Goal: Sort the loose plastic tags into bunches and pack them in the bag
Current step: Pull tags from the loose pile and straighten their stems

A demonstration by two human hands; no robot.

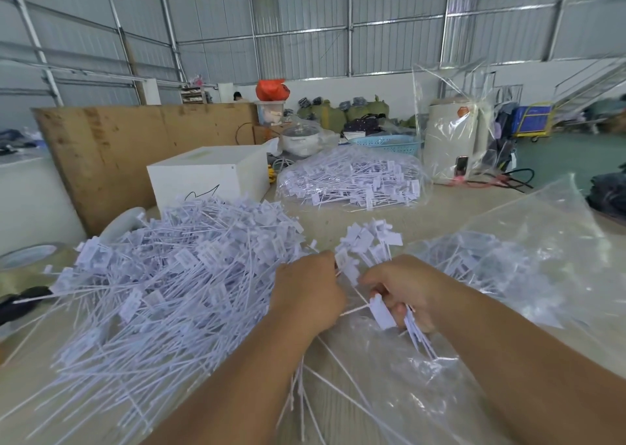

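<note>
A big heap of loose white plastic tags (162,275) covers the left half of the table. My left hand (308,295) grips a bunch of tags (367,241) whose flat heads fan out above my knuckles and whose thin tails trail down toward me. My right hand (403,295) holds a few more tags (382,312) between curled fingers, heads pointing down. A clear plastic bag (528,275) with tags inside lies open under and to the right of my right hand.
A second clear bag full of tags (352,180) sits farther back. A white box (210,173) and a cardboard sheet (108,149) stand behind the heap. A blue basket (389,143) and a wrapped white appliance (454,146) stand at the back right.
</note>
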